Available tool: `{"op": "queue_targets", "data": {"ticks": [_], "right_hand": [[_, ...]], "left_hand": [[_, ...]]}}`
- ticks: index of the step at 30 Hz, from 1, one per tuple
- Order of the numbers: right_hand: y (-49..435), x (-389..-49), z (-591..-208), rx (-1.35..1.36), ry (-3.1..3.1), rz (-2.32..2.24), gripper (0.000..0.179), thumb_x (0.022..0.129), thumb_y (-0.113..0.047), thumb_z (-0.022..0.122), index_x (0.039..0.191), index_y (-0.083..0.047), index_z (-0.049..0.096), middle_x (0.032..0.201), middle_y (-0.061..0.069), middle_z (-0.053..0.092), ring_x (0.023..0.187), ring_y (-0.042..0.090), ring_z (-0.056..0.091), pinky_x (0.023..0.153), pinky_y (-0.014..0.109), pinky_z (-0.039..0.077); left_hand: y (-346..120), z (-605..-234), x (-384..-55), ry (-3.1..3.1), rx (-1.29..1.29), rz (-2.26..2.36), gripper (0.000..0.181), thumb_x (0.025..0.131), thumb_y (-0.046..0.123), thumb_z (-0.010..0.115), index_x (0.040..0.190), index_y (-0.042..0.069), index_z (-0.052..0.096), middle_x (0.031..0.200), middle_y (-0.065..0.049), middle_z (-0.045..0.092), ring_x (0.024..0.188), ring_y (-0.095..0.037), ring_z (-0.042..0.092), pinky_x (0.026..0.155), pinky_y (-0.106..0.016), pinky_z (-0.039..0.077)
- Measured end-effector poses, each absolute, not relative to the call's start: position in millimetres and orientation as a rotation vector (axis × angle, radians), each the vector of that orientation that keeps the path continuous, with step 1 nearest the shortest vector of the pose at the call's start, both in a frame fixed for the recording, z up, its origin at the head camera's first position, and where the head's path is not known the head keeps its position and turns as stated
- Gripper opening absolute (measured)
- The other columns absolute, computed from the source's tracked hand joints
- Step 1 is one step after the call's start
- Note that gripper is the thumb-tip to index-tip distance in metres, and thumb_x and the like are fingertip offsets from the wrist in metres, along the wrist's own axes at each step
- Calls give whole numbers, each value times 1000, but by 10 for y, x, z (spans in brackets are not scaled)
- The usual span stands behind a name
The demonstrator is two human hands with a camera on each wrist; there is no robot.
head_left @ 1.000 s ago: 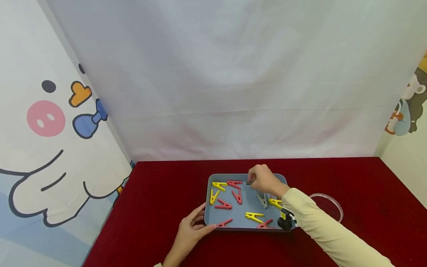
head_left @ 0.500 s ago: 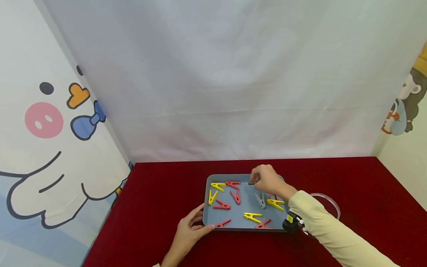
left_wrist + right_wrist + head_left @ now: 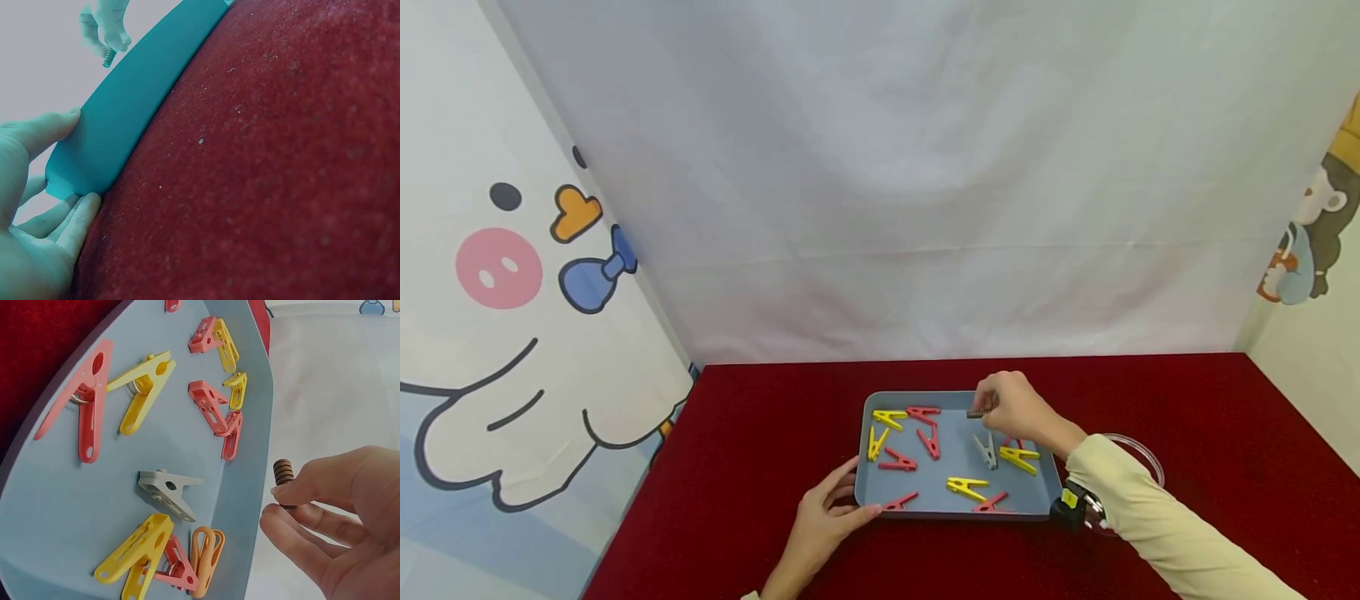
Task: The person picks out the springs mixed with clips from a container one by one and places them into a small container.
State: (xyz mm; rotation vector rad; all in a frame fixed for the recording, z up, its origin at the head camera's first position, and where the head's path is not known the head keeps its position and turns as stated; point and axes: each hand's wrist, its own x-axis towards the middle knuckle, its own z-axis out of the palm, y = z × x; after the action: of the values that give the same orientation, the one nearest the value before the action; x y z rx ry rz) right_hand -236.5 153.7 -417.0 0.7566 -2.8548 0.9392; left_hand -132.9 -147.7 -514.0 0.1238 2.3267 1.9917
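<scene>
My right hand (image 3: 1018,408) pinches a small brown ribbed cylinder (image 3: 283,472) between thumb and fingertips, above the far right part of a blue-grey tray (image 3: 925,483). The cylinder juts out to the left of the fingers in the head view. At the tray's near left corner my left hand (image 3: 820,521) grips it, the thumb at the rim and the other fingers along the outer side and bottom edge. Inside the tray lie several red and yellow clothespins, among them a yellow clothespin (image 3: 967,486), plus a grey clothespin (image 3: 169,487) and an orange clothespin (image 3: 205,569).
A clear round rim (image 3: 1146,452) lies right of the tray, partly behind the right sleeve (image 3: 1157,508). The dark red cloth (image 3: 760,450) covers the table. A white curtain (image 3: 925,208) hangs behind it, with printed panels on both sides.
My right hand has shifted to the right over the tray, still holding the brown cylinder. The left hand stays at the tray's corner.
</scene>
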Motion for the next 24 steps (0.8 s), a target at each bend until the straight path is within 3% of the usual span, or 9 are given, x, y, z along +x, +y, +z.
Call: {"op": "queue_targets", "data": {"ticks": [12, 24], "right_hand": [[1670, -2267, -4090, 815, -2797, 975, 16, 71, 6, 74, 70, -9, 68, 70, 0, 61, 61, 12, 54, 54, 26, 48], [1781, -2120, -3995, 844, -2802, 1033, 19, 72, 10, 66, 76, -8, 70, 74, 0, 62, 60, 11, 55, 52, 26, 48]], "left_hand": [[-1456, -5143, -1333, 2339, 117, 1991, 72, 77, 21, 80, 141, 19, 47, 121, -16, 56, 110, -26, 54, 78, -24, 51], [-1457, -5142, -1327, 2345, 106, 1980, 73, 78, 22, 80, 141, 18, 45, 122, -16, 56, 109, -26, 55, 78, -25, 51]]}}
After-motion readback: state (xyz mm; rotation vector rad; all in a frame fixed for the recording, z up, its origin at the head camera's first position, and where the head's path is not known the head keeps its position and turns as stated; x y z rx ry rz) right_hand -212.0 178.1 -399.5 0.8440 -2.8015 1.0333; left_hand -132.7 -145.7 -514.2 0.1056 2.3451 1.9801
